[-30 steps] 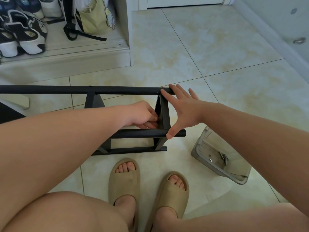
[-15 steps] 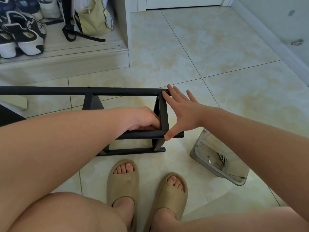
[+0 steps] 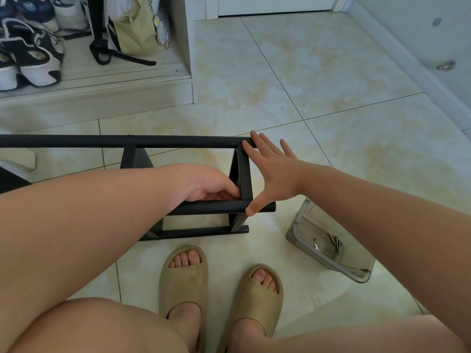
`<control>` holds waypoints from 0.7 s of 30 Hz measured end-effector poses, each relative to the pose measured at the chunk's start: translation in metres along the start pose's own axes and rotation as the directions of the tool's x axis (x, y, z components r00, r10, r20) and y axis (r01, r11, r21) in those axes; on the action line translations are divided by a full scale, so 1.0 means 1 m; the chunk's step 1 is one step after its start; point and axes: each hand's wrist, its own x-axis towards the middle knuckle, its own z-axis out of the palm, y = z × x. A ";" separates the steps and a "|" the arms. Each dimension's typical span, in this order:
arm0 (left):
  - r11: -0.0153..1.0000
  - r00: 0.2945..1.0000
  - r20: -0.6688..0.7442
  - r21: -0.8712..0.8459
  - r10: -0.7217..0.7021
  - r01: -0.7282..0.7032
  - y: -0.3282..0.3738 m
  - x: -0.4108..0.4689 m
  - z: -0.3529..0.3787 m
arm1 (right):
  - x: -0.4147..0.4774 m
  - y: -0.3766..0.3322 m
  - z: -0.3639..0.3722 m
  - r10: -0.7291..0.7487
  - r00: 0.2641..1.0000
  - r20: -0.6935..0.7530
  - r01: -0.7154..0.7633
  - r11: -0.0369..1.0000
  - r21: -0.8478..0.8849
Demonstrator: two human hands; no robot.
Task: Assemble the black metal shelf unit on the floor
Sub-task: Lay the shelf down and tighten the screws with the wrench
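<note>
The black metal shelf frame (image 3: pixel 178 142) lies on its side on the tiled floor in front of my feet, its long tubes running left to right. My right hand (image 3: pixel 270 174) is spread flat against the frame's right end, fingers on the far tube and thumb on the near tube (image 3: pixel 219 207). My left hand (image 3: pixel 211 186) reaches inside the frame, its fingers curled at the inner side of the upright end bar (image 3: pixel 244 174). What the fingertips hold there is hidden.
A clear plastic container (image 3: pixel 328 261) with a few screws lies tipped on the floor at the right. A low white shoe shelf (image 3: pixel 102 82) with sneakers and a green bag stands at the back left. My feet in tan slippers (image 3: pixel 183 276) are just below the frame.
Both hands stay at the frame's right end. The left hand's fingers have shifted slightly at the end bar; the frame has hardly moved.
</note>
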 end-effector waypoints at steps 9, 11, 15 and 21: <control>1.000 0.998 0.057 0.001 -0.028 0.028 0.002 -0.002 0.000 | 0.000 -0.001 -0.001 0.005 1.000 0.006 -0.005 1.000 0.003; 0.999 0.998 0.056 0.006 -0.032 0.031 0.002 -0.002 0.000 | -0.001 -0.001 -0.001 0.004 1.000 0.004 -0.004 1.000 0.006; 0.998 0.998 0.034 0.054 -0.047 0.046 0.000 -0.001 0.000 | 0.000 -0.001 0.000 0.001 1.000 0.002 -0.001 1.000 0.003; 0.999 0.996 0.084 0.028 -0.029 0.027 0.001 -0.003 -0.001 | -0.001 -0.001 -0.001 0.002 1.000 0.002 -0.002 1.000 0.002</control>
